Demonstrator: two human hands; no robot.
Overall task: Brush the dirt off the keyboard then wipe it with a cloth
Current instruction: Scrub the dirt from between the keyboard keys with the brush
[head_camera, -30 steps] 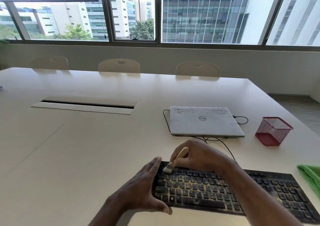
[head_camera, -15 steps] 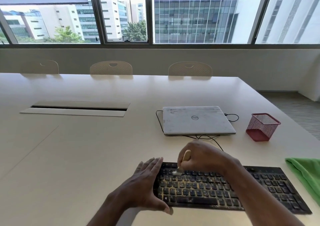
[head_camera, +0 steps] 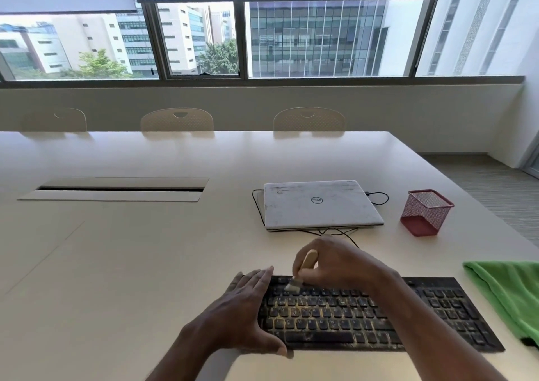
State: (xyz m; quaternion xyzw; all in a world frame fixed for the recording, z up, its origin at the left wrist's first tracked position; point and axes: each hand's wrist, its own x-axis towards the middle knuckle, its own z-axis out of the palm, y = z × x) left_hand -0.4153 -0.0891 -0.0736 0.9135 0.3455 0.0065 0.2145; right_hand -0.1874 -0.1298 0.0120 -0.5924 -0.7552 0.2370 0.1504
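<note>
Fingers (head_camera: 298,265) of right hand (head_camera: 335,264) gripping brush (head_camera: 309,259), bristles on keyboard (head_camera: 350,316)

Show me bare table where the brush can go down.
Widest bare patch: table left of the keyboard and left hand, near side of the cable slot. A narrower one: between mesh cup and green cloth. Crowded: between laptop and keyboard, with cables and the right hand gripping the brush.

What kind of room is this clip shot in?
Most likely an office meeting room: a long pale table with a cable hatch in its top, matching chairs along the far side, and office blocks outside.
</note>
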